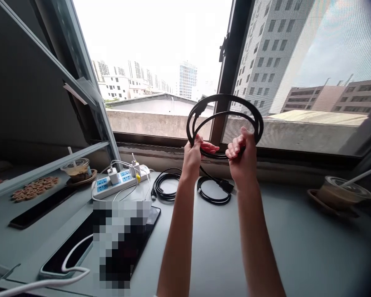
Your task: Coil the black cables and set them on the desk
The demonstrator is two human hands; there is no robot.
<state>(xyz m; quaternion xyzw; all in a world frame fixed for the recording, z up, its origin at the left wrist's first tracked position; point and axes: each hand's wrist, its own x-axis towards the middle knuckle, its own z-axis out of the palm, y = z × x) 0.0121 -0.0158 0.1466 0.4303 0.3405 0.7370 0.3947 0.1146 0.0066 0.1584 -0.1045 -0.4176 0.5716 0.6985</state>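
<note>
Both hands are raised in front of the window, holding a black cable [225, 108] wound into a round coil. My left hand [194, 153] grips the coil's lower left with fingers wrapped round it. My right hand [243, 152] is closed on the coil's lower right. A loose end of the same cable hangs down to the grey table [297, 247], where its plug [226, 185] rests on a small loop [213, 194].
A second coiled black cable [164, 186] lies left of the loop. A white power strip [119, 179] with chargers sits further left, a dark tablet [123, 239] near me. Iced drinks stand at the left [77, 168] and right [343, 192].
</note>
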